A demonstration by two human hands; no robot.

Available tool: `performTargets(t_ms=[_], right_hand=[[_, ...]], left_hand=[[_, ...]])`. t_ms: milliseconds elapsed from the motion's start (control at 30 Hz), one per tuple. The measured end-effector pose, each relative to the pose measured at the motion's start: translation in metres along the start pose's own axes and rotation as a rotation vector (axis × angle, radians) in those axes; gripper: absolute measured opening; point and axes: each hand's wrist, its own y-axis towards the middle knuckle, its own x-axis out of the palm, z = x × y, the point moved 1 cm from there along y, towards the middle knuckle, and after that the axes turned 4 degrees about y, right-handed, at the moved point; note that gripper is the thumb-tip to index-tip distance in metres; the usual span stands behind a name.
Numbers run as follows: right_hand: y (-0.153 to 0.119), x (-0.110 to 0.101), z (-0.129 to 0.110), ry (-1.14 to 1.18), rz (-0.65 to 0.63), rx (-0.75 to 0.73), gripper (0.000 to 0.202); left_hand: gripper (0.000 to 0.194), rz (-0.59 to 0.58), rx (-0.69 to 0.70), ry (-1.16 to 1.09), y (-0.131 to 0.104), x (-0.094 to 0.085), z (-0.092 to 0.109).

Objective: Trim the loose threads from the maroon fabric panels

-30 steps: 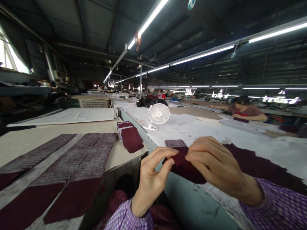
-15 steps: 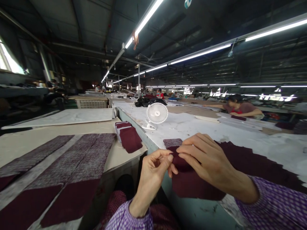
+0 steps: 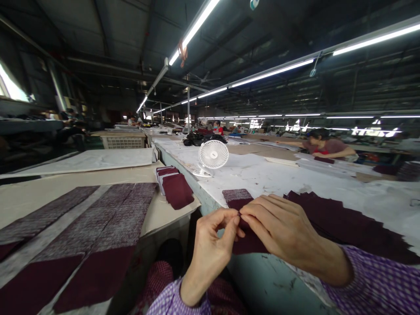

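At the edge of the white-topped table, my left hand (image 3: 215,245) pinches dark maroon fabric (image 3: 250,243) between thumb and forefinger. My right hand (image 3: 285,225) is closed on the same fabric, its fingertips touching those of my left. The fabric's lower part hangs below my hands, and my right hand hides much of it. Just beyond lies a maroon piece with a speckled end (image 3: 236,195). Fanned-out maroon pieces (image 3: 348,223) lie to the right of my right hand.
A white fan (image 3: 213,154) stands on the table (image 3: 256,173). Left of it, a small maroon stack (image 3: 177,190) sits on a cream board (image 3: 164,218), with long speckled-and-maroon panels (image 3: 108,218) further left. A person (image 3: 328,146) leans over the table at the right.
My hands have drawn together at the fingertips, with the right hand slightly lower. Less of the maroon fabric shows beneath them. The view has shifted slightly.
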Motion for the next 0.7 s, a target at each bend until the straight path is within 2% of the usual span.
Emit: performTargets(t_ms=[167, 333, 467, 600, 700], right_hand=[[-0.001, 0.0, -0.004, -0.089, -0.035, -0.027, 0.021], [-0.002, 0.004, -0.005, -0.115, -0.013, -0.041, 0.021], [-0.002, 0.008, 0.001, 0.0, 0.013, 0.028, 0.018], [-0.001, 0.01, 0.007, 0.258, -0.009, 0.214, 0.015], [-0.002, 0.009, 0.008, 0.328, -0.02, 0.242, 0.014]], left_hand=[[0.019, 0.05, 0.181, 0.319, -0.002, 0.002, 0.002], [0.019, 0.055, 0.228, 0.382, -0.003, 0.003, 0.006], [0.018, 0.055, 0.176, 0.321, -0.004, 0.003, 0.003], [0.022, -0.011, -0.001, 0.071, -0.002, 0.002, 0.002], [0.023, -0.019, -0.076, -0.062, -0.001, 0.001, 0.004]])
